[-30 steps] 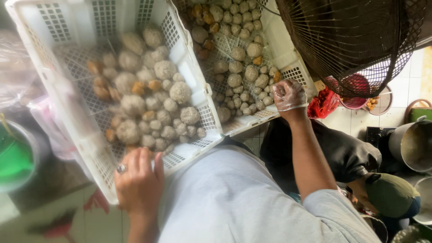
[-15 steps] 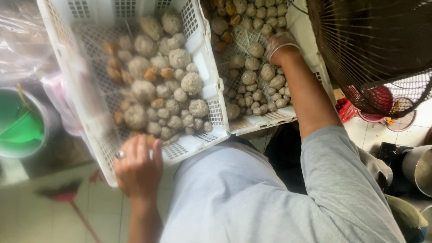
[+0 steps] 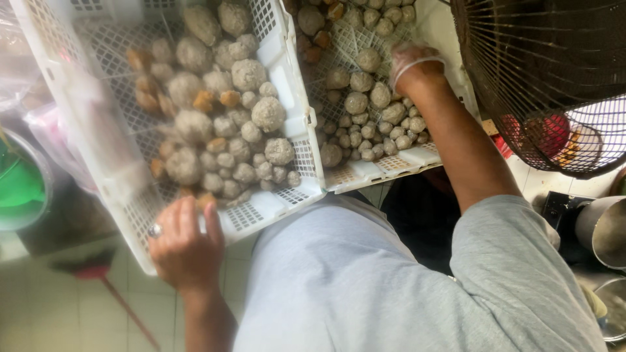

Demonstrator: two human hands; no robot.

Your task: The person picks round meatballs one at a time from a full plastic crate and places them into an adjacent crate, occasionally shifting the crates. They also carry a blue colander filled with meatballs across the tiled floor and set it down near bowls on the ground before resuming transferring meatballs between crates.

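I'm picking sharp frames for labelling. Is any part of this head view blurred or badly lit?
Head view: the left white crate and its grey balls look motion-smeared toward the left edge; the right crate, gloved right hand and bare left hand are sharper; lighting is even and soft, with no harsh glare; the wire basket is dark.

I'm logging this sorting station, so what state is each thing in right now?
Left basket: tilted, partly filled with grey and brown balls.
Right basket: partly filled with similar balls.
Left hand: bare, ringed, gripping the left basket's rim.
Right hand: in a clear glove, resting among the right basket's balls.
Green tub: open.
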